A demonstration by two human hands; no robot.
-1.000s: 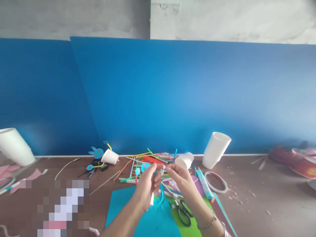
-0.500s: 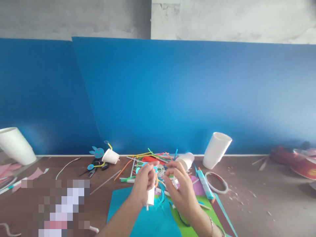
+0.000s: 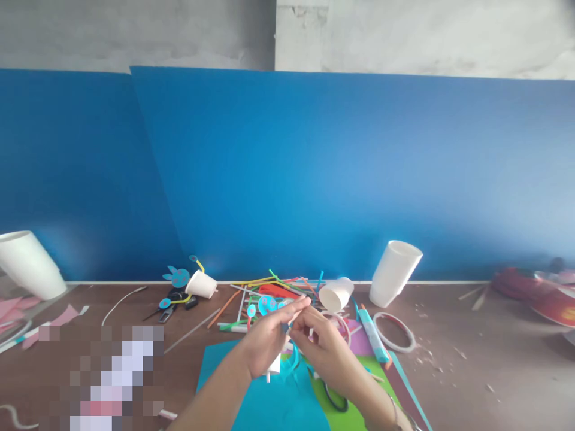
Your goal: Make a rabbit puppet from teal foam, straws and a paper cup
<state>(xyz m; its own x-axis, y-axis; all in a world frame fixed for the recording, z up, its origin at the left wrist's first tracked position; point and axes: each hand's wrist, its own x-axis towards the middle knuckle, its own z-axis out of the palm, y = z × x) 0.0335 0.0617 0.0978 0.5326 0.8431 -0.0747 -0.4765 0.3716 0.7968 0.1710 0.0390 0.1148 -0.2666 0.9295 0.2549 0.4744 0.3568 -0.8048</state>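
My left hand (image 3: 272, 340) has its fingers stretched out toward the upper right, over a small white paper cup. Only the cup's lower end (image 3: 274, 365) shows, with a short white straw end sticking out. My right hand (image 3: 318, 338) meets the left fingers, its thumb and index finger pinched together. What lies in that pinch, if anything, is too small to make out. Just beyond the left hand are blue paper cutouts with pink marks (image 3: 266, 304) and a small round one (image 3: 251, 310). Beneath both hands lies blue paper (image 3: 269, 407).
Coloured straws (image 3: 256, 283) lie heaped behind the hands beside a tipped paper cup (image 3: 336, 294). Rightward are a glue tube (image 3: 372, 335), a tape roll (image 3: 394, 332) and a cup stack (image 3: 395, 274). Scissors (image 3: 335, 398) rest on green paper. A finished-looking cup figure (image 3: 201, 284) lies left.
My hands have come together; the left fingers have straightened and the right fingers have closed to a pinch. A white roll ring now shows behind my right hand.
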